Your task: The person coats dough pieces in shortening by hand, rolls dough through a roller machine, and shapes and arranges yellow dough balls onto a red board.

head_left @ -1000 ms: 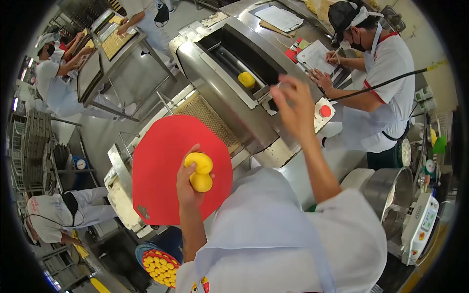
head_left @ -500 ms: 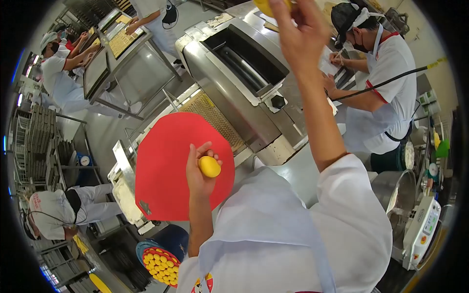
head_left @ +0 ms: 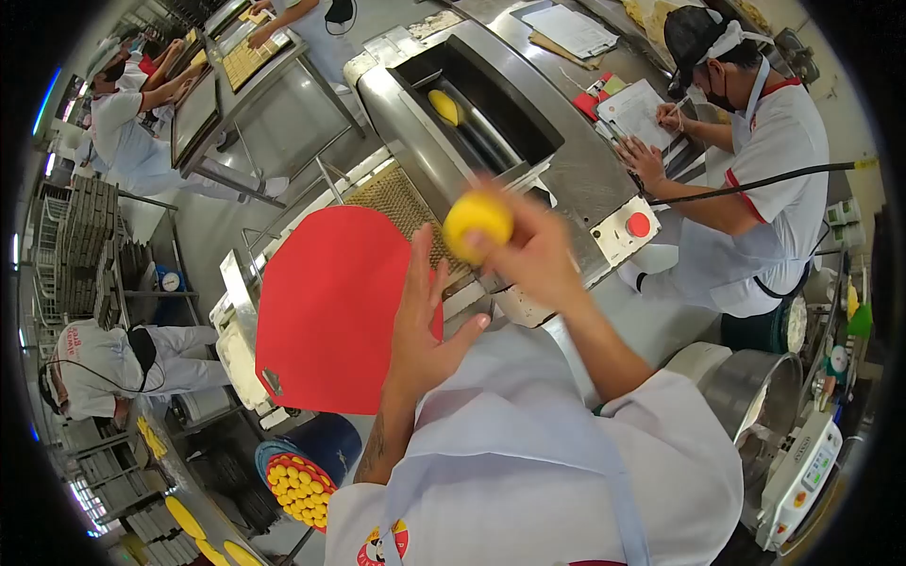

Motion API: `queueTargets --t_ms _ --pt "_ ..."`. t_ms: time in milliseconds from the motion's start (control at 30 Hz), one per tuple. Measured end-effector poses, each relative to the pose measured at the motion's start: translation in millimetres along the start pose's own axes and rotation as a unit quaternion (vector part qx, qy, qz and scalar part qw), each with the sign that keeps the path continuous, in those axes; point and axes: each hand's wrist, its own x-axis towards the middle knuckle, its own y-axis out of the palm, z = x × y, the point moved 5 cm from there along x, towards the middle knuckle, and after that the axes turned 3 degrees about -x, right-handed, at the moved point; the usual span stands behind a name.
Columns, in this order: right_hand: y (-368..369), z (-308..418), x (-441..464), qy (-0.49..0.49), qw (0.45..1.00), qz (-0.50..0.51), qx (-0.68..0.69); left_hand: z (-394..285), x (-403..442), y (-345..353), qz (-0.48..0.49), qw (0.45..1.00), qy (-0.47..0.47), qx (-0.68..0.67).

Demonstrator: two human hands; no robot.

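A round yellow dough piece [head_left: 478,224] is in my right hand [head_left: 533,247], its fingers closed on the piece and blurred by motion. My left hand [head_left: 425,325] is empty, palm up with fingers spread, just below and left of that piece. Behind my left hand lies a large red sheet [head_left: 326,311]. Another yellow dough piece [head_left: 444,107] rests by the roller inside the dark opening of the metal machine [head_left: 406,118].
A person [head_left: 755,179] writes on a clipboard [head_left: 642,118] beside the machine, near a red button [head_left: 638,224]. Many yellow balls [head_left: 300,486] fill a container at lower left. A steel mixing bowl [head_left: 755,396] stands right. Other people work at the left.
My right hand has come down from the upper right to near my left hand. The yellow ball has left my left hand, which has opened. A dough piece now shows in the machine's opening.
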Motion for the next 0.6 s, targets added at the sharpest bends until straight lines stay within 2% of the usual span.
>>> queueTargets --t_ms 33,67,133,167,200,233,267,300,333,400,433,500,533,600 --pt "-16.5 40.6 9.0 -0.115 0.988 -0.093 -0.042 -4.8 -0.2 1.9 0.014 0.999 0.03 0.042" --pt "-40.8 64.5 16.8 -0.131 0.983 -0.126 -0.029 -1.4 -4.5 -2.7 -0.015 0.999 0.014 0.031" --pt "-77.1 134.1 18.4 -0.365 0.889 -0.271 -0.064 21.8 -20.9 -24.0 -0.062 0.996 -0.052 0.04" --pt "-80.0 163.6 16.3 -0.469 0.834 -0.29 -0.025 34.9 -32.8 -36.7 -0.087 0.992 -0.085 0.045" --pt "-99.8 176.7 15.8 -0.54 0.781 -0.304 -0.082 45.7 -46.6 -49.2 -0.123 0.985 -0.114 0.047" --pt "-92.9 187.9 20.1 -0.562 0.77 -0.291 -0.084 54.5 -61.7 -62.1 -0.16 0.976 -0.141 0.049" --pt "-88.5 176.5 35.4 -0.53 0.784 -0.299 -0.125 59.0 -77.8 -76.9 -0.189 0.966 -0.152 0.09" --pt "-78.6 159.1 46.4 -0.438 0.822 -0.29 -0.22 62.7 -97.2 -92.6 -0.216 0.954 -0.163 0.13" --pt "-68.1 139.9 56.5 -0.346 0.837 -0.266 -0.329 67.2 -120.3 -109.6 -0.266 0.938 -0.175 0.139" --pt "-62.7 80.5 50.5 -0.254 0.781 -0.178 -0.543 85.2 -181.4 -151.3 -0.37 0.895 -0.191 0.162" --pt "-70.2 46.7 39.5 -0.324 0.717 -0.144 -0.601 98.6 -214.1 -176.2 -0.425 0.866 -0.194 0.177" --pt "-74.9 32.5 -20.4 -0.277 0.78 -0.207 -0.522 118.9 -273.1 -205.1 -0.577 0.776 -0.212 0.143" --pt "-76.6 23.6 -50.4 -0.184 0.846 -0.239 -0.44 122.9 -312.4 -215.3 -0.646 0.716 -0.228 0.133" --pt "-78.4 -10.1 -105.5 -0.035 0.898 -0.251 -0.36 166.7 -359.3 -219.8 -0.633 0.695 -0.329 -0.097"
